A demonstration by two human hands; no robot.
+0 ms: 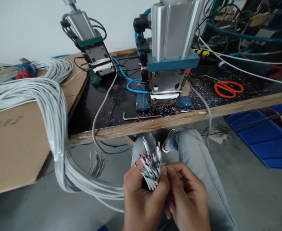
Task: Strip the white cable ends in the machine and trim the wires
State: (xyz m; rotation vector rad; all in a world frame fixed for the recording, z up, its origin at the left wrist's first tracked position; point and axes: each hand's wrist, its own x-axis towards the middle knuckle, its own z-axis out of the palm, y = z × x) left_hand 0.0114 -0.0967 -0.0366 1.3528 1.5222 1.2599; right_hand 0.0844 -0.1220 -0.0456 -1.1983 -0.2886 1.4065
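Observation:
My left hand point(142, 199) is closed round a bunch of white cable ends point(151, 163) with coloured wires showing at their tips, held upright over my lap. My right hand point(186, 199) is curled beside it, its fingertips pinched against the right side of the bunch. The cables run down and left as a long white bundle point(59, 141) that drapes over a cardboard box point(15, 141). Straight ahead on the bench stands a pneumatic wire machine point(169, 64) with a blue base.
A second, smaller machine point(92, 48) sits at the back left of the black bench top point(102, 102). Orange scissors point(227, 89) and a hex key point(136, 117) lie on the bench, with coloured scraps scattered about. Blue trays point(258, 138) rest on the floor to the right.

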